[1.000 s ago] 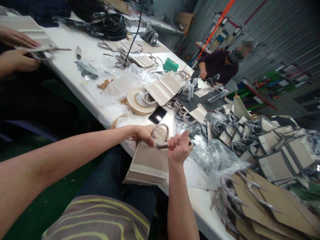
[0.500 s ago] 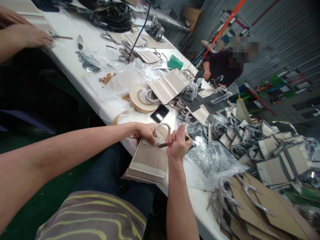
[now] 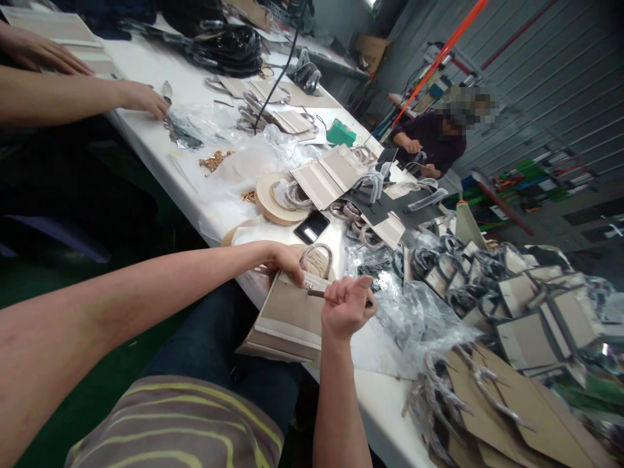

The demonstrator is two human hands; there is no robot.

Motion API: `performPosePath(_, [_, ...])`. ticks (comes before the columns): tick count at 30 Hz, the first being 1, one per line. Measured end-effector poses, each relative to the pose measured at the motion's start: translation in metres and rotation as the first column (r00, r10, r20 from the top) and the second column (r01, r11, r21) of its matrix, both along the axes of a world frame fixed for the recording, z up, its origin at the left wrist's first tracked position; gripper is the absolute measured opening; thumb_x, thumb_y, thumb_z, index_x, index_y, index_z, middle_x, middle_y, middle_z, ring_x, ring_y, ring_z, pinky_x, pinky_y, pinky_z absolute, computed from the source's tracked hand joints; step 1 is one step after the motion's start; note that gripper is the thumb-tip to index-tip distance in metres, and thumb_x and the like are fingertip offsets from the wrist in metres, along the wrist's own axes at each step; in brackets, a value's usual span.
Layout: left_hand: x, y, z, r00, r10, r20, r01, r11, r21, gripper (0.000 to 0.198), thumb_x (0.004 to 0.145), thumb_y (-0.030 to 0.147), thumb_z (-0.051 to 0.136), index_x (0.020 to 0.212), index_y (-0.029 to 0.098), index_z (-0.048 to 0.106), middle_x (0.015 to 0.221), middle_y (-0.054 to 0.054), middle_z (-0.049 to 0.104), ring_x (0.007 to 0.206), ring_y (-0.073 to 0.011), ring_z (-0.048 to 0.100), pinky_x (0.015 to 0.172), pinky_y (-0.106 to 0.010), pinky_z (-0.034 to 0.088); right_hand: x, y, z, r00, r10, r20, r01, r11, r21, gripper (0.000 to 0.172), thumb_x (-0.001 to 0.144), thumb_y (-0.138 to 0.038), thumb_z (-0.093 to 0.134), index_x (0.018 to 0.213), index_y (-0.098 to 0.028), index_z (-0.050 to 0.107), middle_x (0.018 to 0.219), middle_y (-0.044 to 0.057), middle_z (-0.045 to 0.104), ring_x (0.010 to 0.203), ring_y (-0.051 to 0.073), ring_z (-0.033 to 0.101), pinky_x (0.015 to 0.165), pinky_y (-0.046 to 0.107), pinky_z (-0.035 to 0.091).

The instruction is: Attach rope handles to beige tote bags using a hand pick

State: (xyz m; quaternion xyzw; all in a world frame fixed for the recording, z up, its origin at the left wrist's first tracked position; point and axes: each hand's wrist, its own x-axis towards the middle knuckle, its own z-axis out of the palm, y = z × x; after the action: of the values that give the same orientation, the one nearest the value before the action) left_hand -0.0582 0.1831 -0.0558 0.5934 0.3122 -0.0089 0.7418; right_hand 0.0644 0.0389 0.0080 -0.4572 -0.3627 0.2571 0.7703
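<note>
My left hand [image 3: 287, 261] is closed on the top edge of a beige bag panel [image 3: 292, 309], beside its curved, plastic-wrapped handle [image 3: 318, 250]. The panel leans at the table's edge over my lap. My right hand [image 3: 345, 305] makes a fist around a slim dark tool [image 3: 316, 294], thumb pointing out. One end of the tool meets a small metal fitting near the panel's top edge, close to my left fingertips; its other end pokes out past the fist. Its exact kind is not clear.
A phone [image 3: 312, 227] and a tape roll [image 3: 277, 201] lie beyond my hands. Gold hardware [image 3: 214, 161] is heaped farther left. Bag panels [image 3: 531, 325] and plastic film [image 3: 414, 318] crowd the right side. A co-worker's hand [image 3: 146, 99] reaches in at left; another person [image 3: 433, 140] sits across.
My right fist has turned and dropped slightly, with the tool still against the fitting. My left hand stays on the panel. At left, the co-worker's hand has moved right toward the small pointed object.
</note>
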Motion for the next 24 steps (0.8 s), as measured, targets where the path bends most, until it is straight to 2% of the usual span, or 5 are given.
performPosePath(5, [0.001, 0.002, 0.003, 1.000, -0.008, -0.026, 0.008, 1.000, 0.015, 0.049, 0.049, 0.023, 0.096, 0.093, 0.014, 0.078, 0.082, -0.009, 0.079, 0.070, -0.0304, 0.076, 0.053, -0.034, 0.062, -0.003, 0.007, 0.003, 0.998, 0.061, -0.031, -0.063, 0.995, -0.081, 0.077, 0.104, -0.071, 0.074, 0.059, -0.024, 0.034, 0.053, -0.010, 0.027, 0.041, 0.006, 0.025, 0.039, 0.023, 0.023])
performPosePath(9, [-0.003, -0.002, 0.006, 1.000, -0.028, -0.012, 0.027, 0.999, -0.039, 0.049, 0.049, 0.021, 0.095, 0.095, 0.015, 0.077, 0.083, -0.009, 0.080, 0.070, -0.0311, 0.077, 0.053, -0.036, 0.063, 0.005, 0.031, 0.002, 0.995, 0.067, -0.079, -0.081, 0.979, -0.186, 0.077, 0.098, -0.073, 0.079, 0.062, -0.026, 0.031, 0.052, -0.011, 0.025, 0.038, 0.006, 0.024, 0.035, 0.023, 0.019])
performPosePath(16, [0.000, -0.004, 0.005, 0.969, 0.020, 0.247, -0.016, 1.000, -0.017, 0.054, 0.045, 0.011, 0.097, 0.093, 0.019, 0.074, 0.085, -0.004, 0.081, 0.078, -0.0278, 0.079, 0.066, -0.034, 0.068, 0.029, 0.088, -0.002, 0.954, 0.108, -0.279, -0.230, 0.860, -0.454, 0.076, 0.091, -0.072, 0.085, 0.069, -0.028, 0.027, 0.051, -0.015, 0.023, 0.039, 0.004, 0.017, 0.033, 0.021, 0.012])
performPosePath(19, [-0.001, -0.003, 0.008, 0.975, 0.008, 0.223, -0.003, 1.000, -0.021, 0.053, 0.046, 0.013, 0.096, 0.094, 0.019, 0.074, 0.082, -0.003, 0.080, 0.074, -0.0285, 0.079, 0.065, -0.036, 0.068, 0.029, 0.073, 0.003, 0.949, 0.152, -0.277, -0.258, 0.879, -0.401, 0.078, 0.093, -0.073, 0.083, 0.066, -0.027, 0.026, 0.051, -0.015, 0.022, 0.040, 0.004, 0.015, 0.033, 0.021, 0.012])
performPosePath(24, [-0.003, 0.001, 0.005, 0.989, -0.006, 0.147, 0.008, 1.000, -0.013, 0.052, 0.045, 0.014, 0.096, 0.092, 0.017, 0.074, 0.079, -0.004, 0.079, 0.069, -0.0301, 0.078, 0.057, -0.036, 0.066, 0.010, 0.018, 0.009, 0.998, 0.060, -0.037, -0.061, 0.997, -0.039, 0.074, 0.106, -0.064, 0.073, 0.060, -0.024, 0.031, 0.051, -0.010, 0.027, 0.040, 0.006, 0.024, 0.038, 0.023, 0.022])
